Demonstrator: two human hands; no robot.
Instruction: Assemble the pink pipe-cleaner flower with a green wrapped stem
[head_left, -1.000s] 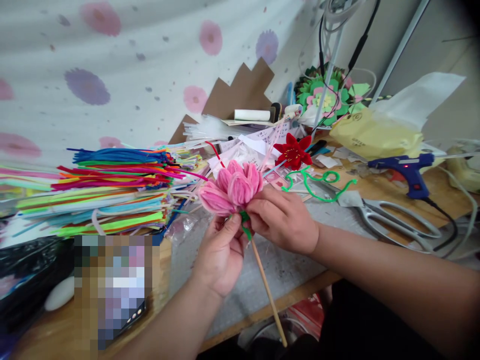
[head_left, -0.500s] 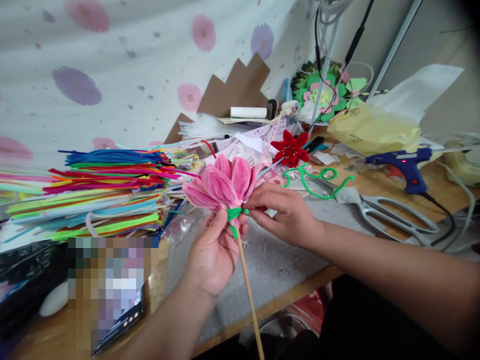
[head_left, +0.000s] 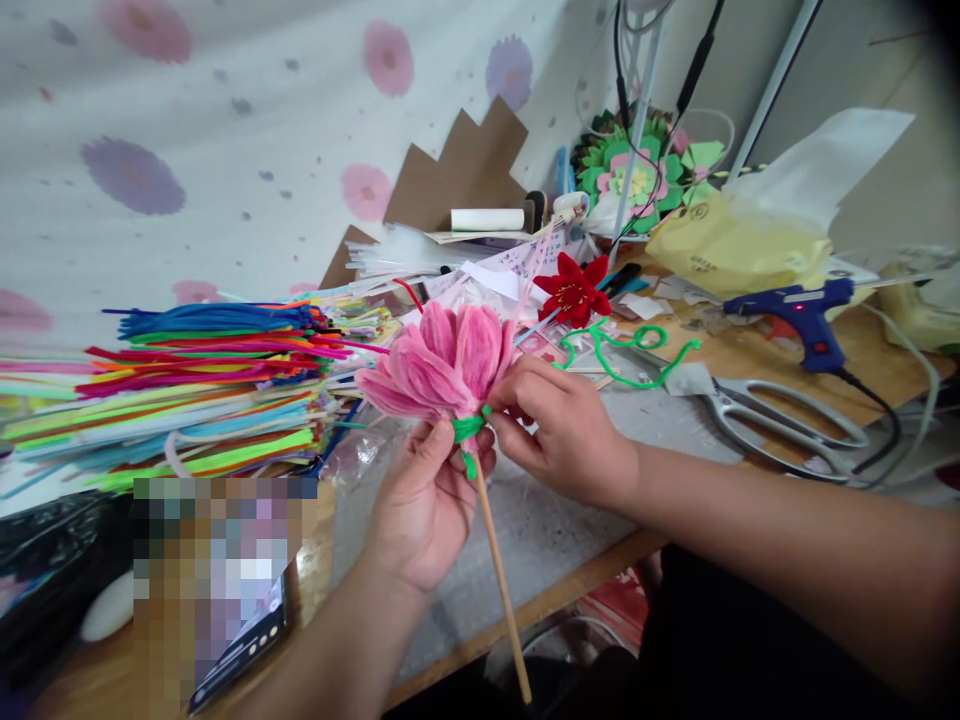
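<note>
A pink pipe-cleaner flower [head_left: 450, 360] on a wooden stick [head_left: 501, 585] tilts left in front of me. My left hand [head_left: 420, 500] is closed around the flower's base, thumb against the green pipe cleaner [head_left: 469, 431] that wraps it. A short green end hangs down beside the top of the stick. My right hand [head_left: 559, 425] pinches at the right side of the wrap, where a green tip shows at the fingertips. Its other fingers are curled in.
Bundles of coloured pipe cleaners [head_left: 217, 370] lie left, above a phone [head_left: 247, 630]. Behind my right hand are a red flower [head_left: 574, 290] and loose green pipe cleaners [head_left: 637, 365]. Scissors [head_left: 780, 425] and a blue glue gun [head_left: 810, 315] lie right, near a yellow packet [head_left: 739, 245].
My right fingertips have shifted slightly at the green wrap, and the hand has curled more. The flower has turned a little in my left hand. The whole view has shifted slightly.
</note>
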